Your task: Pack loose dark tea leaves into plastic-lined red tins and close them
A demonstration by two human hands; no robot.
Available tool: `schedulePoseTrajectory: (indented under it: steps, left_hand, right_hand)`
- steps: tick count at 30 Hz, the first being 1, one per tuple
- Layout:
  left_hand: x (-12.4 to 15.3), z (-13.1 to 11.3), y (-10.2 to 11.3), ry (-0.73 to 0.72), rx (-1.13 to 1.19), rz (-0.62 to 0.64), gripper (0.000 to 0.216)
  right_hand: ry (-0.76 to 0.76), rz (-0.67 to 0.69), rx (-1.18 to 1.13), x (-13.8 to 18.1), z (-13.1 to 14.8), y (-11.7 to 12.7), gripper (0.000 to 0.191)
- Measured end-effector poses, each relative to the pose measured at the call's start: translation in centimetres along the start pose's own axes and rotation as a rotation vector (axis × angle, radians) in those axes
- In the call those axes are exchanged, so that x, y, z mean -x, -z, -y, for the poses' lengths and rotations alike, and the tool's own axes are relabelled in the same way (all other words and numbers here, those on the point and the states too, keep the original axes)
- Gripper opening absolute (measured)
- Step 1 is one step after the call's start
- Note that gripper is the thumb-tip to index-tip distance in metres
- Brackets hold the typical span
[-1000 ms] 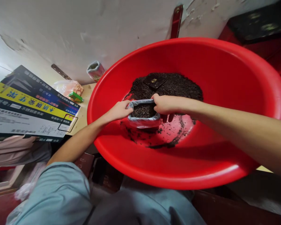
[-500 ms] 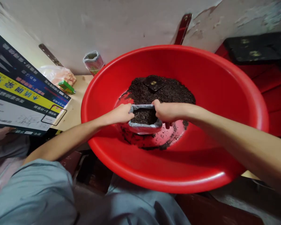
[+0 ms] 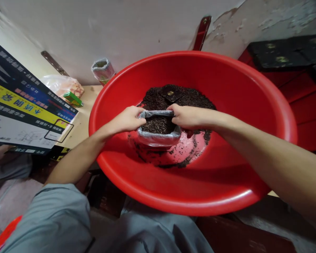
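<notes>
A small red box [image 3: 158,140] with a clear plastic liner folded over its rim holds dark dried leaves that look like tea [image 3: 158,125]. My left hand [image 3: 130,119] pinches its left rim. At the opposite end, my right hand [image 3: 184,116] grips the right rim, its lower fingers partly hidden behind the box. Between them, the box hangs over the floor of a large red basin [image 3: 242,91]. A heap of the same dark leaves [image 3: 200,100] lies behind it, with a black square lid [image 3: 171,93] bearing a gold mark on top.
A plastic-lined container [image 3: 103,70] stands behind the basin's left rim. To the left are a printed carton [image 3: 28,109], a small green box [image 3: 73,99] and a clear bag [image 3: 60,84]. Black-topped red boxes [image 3: 279,58] are stacked at right. A person's arm shows at far left.
Both hands have lifted the lined box a little and brought it slightly left. The view has shifted a bit, and a red object now shows at the lower left.
</notes>
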State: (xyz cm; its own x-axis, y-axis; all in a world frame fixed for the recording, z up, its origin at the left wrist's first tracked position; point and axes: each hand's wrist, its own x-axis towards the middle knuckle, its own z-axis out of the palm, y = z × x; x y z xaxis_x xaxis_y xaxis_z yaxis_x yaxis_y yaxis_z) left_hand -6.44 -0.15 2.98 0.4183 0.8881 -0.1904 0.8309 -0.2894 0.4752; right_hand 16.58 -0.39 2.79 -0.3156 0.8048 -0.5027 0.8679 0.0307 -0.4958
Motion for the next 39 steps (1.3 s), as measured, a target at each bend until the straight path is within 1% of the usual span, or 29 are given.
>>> schedulePoseTrajectory:
  steps: [4,9,11,15,17,18,19,20,21,22,24,25,26,27,29,30,32,33,34,36,37,39]
  left_hand:
    - [-0.1,-0.1,-0.1,0.067,-0.123,0.052,0.021]
    - [-0.1,0.0,-0.3,0.040,-0.098,0.036,0.020]
    - [-0.1,0.0,-0.4,0.052,-0.113,0.064,0.017]
    - [0.0,0.6,-0.7,0.044,-0.019,0.082,0.014]
    - [0.0,1.5,-0.5,0.066,0.084,0.167,0.012]
    - [-0.2,2.1,-0.2,0.086,0.159,0.226,0.017]
    - [-0.5,2.8,0.2,0.116,0.239,0.267,0.027]
    - [-1.1,3.6,0.7,0.154,0.299,0.280,0.042]
    - [-1.8,4.3,1.2,0.200,0.314,0.257,0.056]
    - [-2.7,5.1,1.5,0.254,0.273,0.198,0.069]
    - [-5.1,6.4,1.6,0.333,0.041,0.071,0.093]
    - [-6.4,7.0,1.2,0.345,-0.102,0.038,0.105]
    - [-7.7,7.4,0.6,0.329,-0.220,0.037,0.116]
    - [-8.9,7.9,-0.3,0.317,-0.303,0.067,0.123]
    - [-11.0,8.5,-2.7,0.279,-0.381,0.159,0.128]
    - [-11.8,8.8,-4.0,0.267,-0.391,0.168,0.129]
    - [-13.0,9.4,-6.5,0.218,-0.340,0.117,0.127]
    - [-13.5,9.7,-7.6,0.202,-0.289,0.078,0.123]
    - [-13.9,9.9,-8.6,0.202,-0.273,0.064,0.119]
    - [-14.6,10.4,-10.1,0.208,-0.268,0.036,0.116]
    - [-15.0,10.6,-10.7,0.200,-0.269,0.017,0.119]
    - [-15.9,11.0,-11.5,0.149,-0.227,-0.044,0.131]
  right_hand:
    - [-0.002,0.051,0.047,0.0,0.5,-0.4,0.051]
    - [0.005,0.049,0.081,0.0,0.9,-0.7,0.050]
    - [-0.012,0.075,0.081,-0.1,0.8,-0.7,0.050]
    - [-0.006,0.103,0.066,-0.2,0.4,-1.0,0.052]
    - [-0.014,0.130,0.059,-0.1,0.1,-0.9,0.060]
    - [-0.023,0.140,0.052,-0.1,0.0,-0.7,0.067]
    - [-0.030,0.136,0.040,0.0,-0.1,-0.3,0.075]
    - [-0.038,0.106,0.026,0.0,-0.4,0.1,0.083]
    - [-0.041,0.043,0.009,-0.1,-0.6,0.7,0.089]
    - [-0.041,-0.051,-0.007,-0.2,-1.0,1.3,0.093]
    - [-0.037,-0.276,-0.016,-0.7,-1.9,2.4,0.093]
    - [-0.039,-0.371,-0.004,-1.1,-2.4,2.9,0.091]
    - [-0.046,-0.438,0.020,-1.5,-3.0,3.2,0.089]
    - [-0.055,-0.471,0.054,-1.9,-3.6,3.5,0.087]
    - [-0.074,-0.470,0.136,-2.5,-4.5,3.8,0.082]
    - [-0.075,-0.456,0.177,-2.7,-4.9,3.8,0.079]
    - [-0.056,-0.431,0.246,-2.8,-5.2,4.0,0.073]
    - [-0.035,-0.419,0.268,-2.6,-5.1,4.1,0.071]
    - [-0.012,-0.410,0.279,-2.4,-5.0,4.2,0.070]
    - [0.029,-0.394,0.283,-1.7,-4.6,4.6,0.068]
    - [0.039,-0.390,0.282,-1.3,-4.4,4.8,0.067]
    - [0.049,-0.388,0.282,-0.5,-3.9,5.1,0.066]
